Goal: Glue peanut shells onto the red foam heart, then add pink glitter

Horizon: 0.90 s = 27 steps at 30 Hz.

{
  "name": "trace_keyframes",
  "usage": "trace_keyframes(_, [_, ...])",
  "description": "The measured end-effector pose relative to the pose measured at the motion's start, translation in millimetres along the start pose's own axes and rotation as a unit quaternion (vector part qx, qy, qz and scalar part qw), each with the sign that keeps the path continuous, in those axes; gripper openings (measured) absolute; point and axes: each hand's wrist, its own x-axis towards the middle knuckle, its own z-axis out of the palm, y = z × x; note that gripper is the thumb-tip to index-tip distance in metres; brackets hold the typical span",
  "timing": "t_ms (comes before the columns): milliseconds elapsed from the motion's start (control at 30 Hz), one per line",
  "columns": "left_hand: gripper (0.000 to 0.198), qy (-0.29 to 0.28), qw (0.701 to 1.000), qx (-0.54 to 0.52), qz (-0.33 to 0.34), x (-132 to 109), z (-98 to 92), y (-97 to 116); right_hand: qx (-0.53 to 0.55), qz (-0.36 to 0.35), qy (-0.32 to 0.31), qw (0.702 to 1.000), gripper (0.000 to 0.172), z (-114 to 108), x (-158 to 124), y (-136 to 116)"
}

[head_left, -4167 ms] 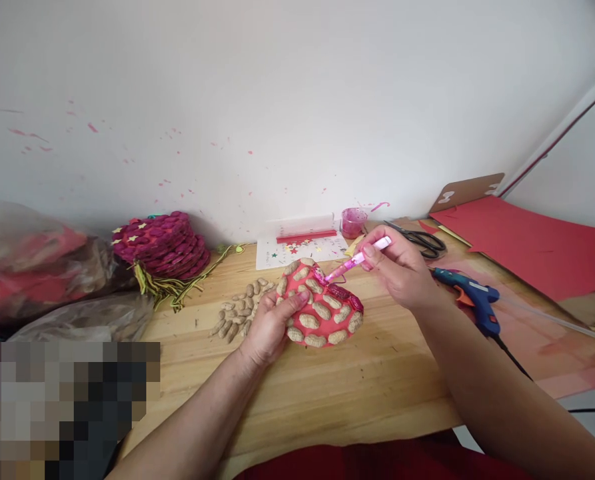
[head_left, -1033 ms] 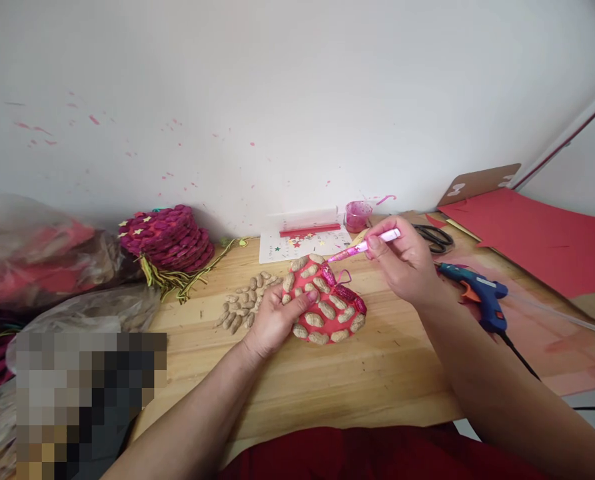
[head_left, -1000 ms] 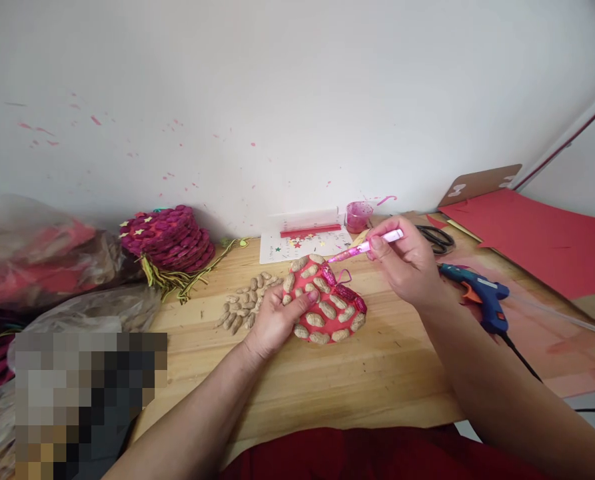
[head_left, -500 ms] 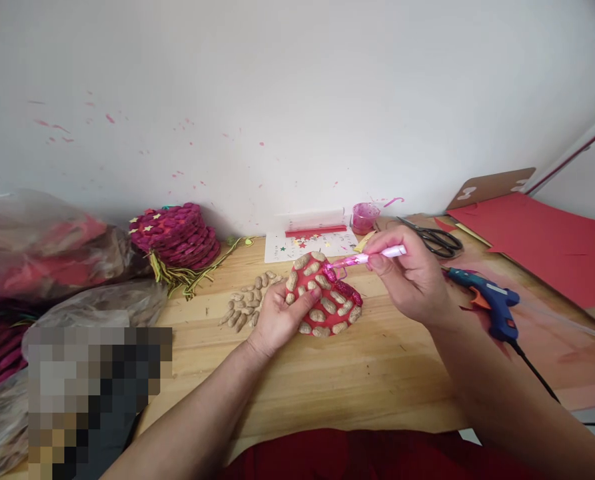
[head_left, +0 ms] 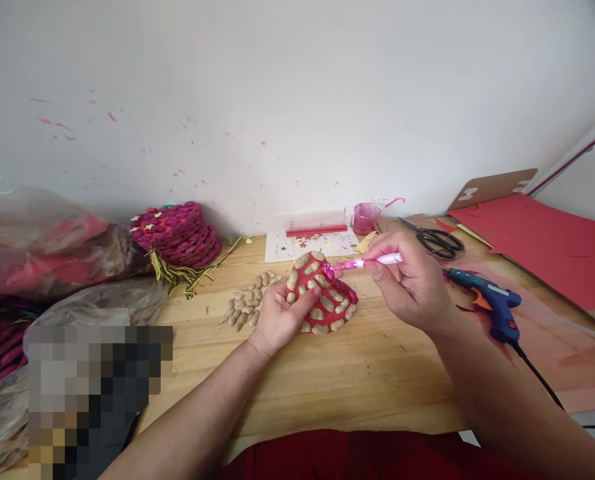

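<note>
My left hand (head_left: 282, 313) grips a round red piece covered with peanuts (head_left: 317, 313), its thumb lying over the front. Along the upper right edge several peanuts are coated magenta (head_left: 344, 291); the others keep their tan shells. Between thumb and fingers, my right hand (head_left: 410, 283) holds a white-handled paintbrush (head_left: 384, 259), and its pink-stained tip meets the magenta peanuts. Behind my left hand, loose peanuts (head_left: 247, 300) lie in a heap on the wooden table (head_left: 367, 387). A clear cup stained with pink paint (head_left: 366, 217) stands at the back by the wall.
A stack of magenta peanut pieces with yellow cords (head_left: 192, 233) sits at back left, beside plastic bags (head_left: 97, 313). On the right lie black scissors (head_left: 442, 243), a blue glue gun (head_left: 497, 303) and red paper sheets (head_left: 557, 240). Small stars (head_left: 304, 245) lie on white paper (head_left: 277, 250).
The brush tip has shifted slightly along the magenta peanuts, and my right hand has moved a little lower. The peanut piece has turned slightly in my left hand.
</note>
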Motion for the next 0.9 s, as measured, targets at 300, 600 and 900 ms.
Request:
trace_keyframes(300, [0.037,0.003,0.997,0.075,0.033,-1.8,-1.1,-0.4,-0.029,-0.007,0.004,1.000,0.011,-1.4,0.3,-2.0])
trace_keyframes(600, [0.035,0.001,0.983,0.151,0.103,-4.3,-1.6,1.2,-0.016,-0.017,0.019,1.000,0.011,-4.7,1.9,0.4])
trace_keyframes(900, [0.033,0.011,0.982,0.159,0.105,-4.0,-2.3,-1.1,-0.011,-0.022,0.016,1.000,0.009,-7.8,3.3,-5.3])
